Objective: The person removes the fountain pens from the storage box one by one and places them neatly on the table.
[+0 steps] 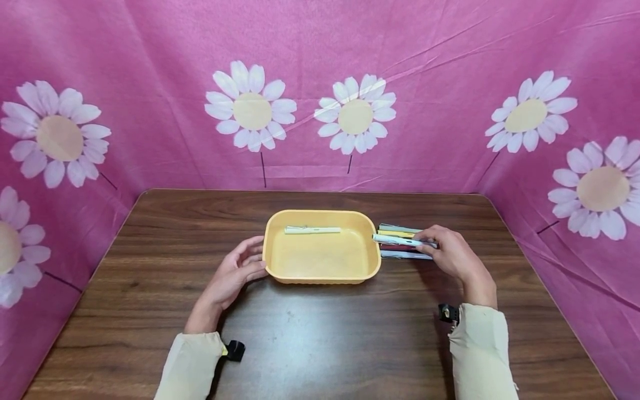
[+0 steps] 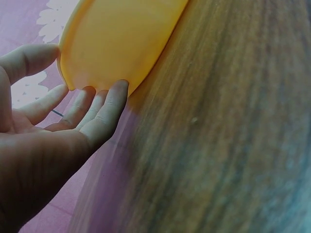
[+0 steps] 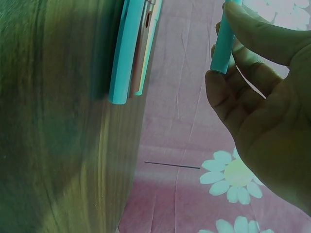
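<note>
A yellow rectangular tray (image 1: 322, 279) sits mid-table with a pale green pen (image 1: 312, 230) lying inside, toward its back. At the tray's left end, my left hand (image 1: 240, 270) touches the wall with extended fingers, and the thumb meets the rim in the left wrist view. My right hand (image 1: 452, 253) pinches a light blue pen (image 1: 392, 240) between thumb and fingers, its far tip by the tray's right rim. Below it, several pens lie beside the tray: a yellow pen (image 1: 395, 234), a dark red pen (image 1: 397, 247) and a light blue one (image 1: 405, 255) among them.
The brown wooden table (image 1: 300, 344) is enclosed by a pink cloth (image 1: 300, 33) printed with white daisies, at the back and both sides. A small black device (image 1: 234, 350) is at the left wrist, another black device (image 1: 448, 313) at the right.
</note>
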The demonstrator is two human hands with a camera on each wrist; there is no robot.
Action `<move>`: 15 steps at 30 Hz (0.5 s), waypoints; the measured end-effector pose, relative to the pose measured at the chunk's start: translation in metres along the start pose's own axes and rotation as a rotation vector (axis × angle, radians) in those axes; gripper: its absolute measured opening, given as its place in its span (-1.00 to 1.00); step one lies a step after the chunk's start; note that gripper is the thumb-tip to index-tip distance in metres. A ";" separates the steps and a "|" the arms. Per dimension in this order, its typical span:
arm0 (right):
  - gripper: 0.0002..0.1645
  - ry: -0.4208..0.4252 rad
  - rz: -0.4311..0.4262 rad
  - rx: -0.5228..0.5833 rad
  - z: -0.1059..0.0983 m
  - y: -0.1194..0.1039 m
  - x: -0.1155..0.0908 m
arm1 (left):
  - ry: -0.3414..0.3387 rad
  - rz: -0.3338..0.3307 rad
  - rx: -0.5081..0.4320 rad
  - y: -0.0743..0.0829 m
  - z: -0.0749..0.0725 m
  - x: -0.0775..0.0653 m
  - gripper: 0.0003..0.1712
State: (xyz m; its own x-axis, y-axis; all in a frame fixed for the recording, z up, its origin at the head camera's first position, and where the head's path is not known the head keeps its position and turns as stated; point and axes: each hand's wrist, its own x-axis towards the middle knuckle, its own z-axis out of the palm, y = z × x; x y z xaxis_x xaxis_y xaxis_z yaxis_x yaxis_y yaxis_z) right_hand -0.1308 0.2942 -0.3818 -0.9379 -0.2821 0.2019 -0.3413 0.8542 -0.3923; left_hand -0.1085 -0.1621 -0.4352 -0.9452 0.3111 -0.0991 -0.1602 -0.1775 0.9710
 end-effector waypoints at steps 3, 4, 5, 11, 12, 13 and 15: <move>-0.83 0.002 -0.002 -0.003 0.000 0.002 -0.001 | 0.005 0.000 0.007 0.000 0.000 0.000 -0.29; -0.84 0.004 -0.002 -0.005 0.000 0.003 -0.001 | 0.006 -0.001 0.008 0.000 0.000 0.000 -0.29; -0.84 0.005 -0.005 -0.008 0.000 0.004 -0.002 | 0.006 -0.002 0.008 0.001 0.000 0.000 -0.29; -0.84 0.004 -0.003 -0.013 -0.001 0.008 -0.008 | 0.001 -0.004 -0.001 0.000 0.000 0.000 -0.29; -0.83 -0.001 0.003 -0.012 -0.002 0.009 -0.009 | 0.001 -0.004 -0.002 0.000 0.000 0.000 -0.29; -0.83 -0.011 0.011 -0.006 -0.003 0.010 -0.011 | 0.002 -0.005 -0.002 0.000 0.000 0.000 -0.29; -0.83 -0.028 0.029 -0.007 -0.003 0.012 -0.013 | 0.003 -0.007 0.003 0.000 0.000 0.000 -0.29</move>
State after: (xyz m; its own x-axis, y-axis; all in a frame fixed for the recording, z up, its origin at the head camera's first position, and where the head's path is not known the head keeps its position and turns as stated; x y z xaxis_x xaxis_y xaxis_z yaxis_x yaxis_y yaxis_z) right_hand -0.1222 0.3092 -0.3864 -0.9488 -0.2693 0.1650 -0.3136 0.8653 -0.3910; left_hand -0.1085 -0.1619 -0.4353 -0.9447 0.3099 -0.1069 -0.1663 -0.1720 0.9710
